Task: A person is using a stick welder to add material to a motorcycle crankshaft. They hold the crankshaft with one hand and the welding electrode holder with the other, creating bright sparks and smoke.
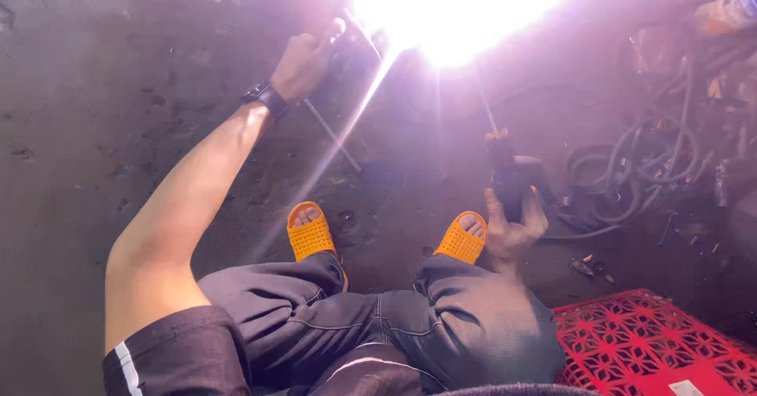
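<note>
Electrode holder gripped in R hand, L hand holding metal piece, red crate at R edge

Perhaps a white label on the red crate, lower right.

A dark, stained concrete floor carries everything; 2 orange slippers stand on it; a red plastic crate sits at right; tangled hoses lie beyond; a thin metal rod rests near centre.
</note>
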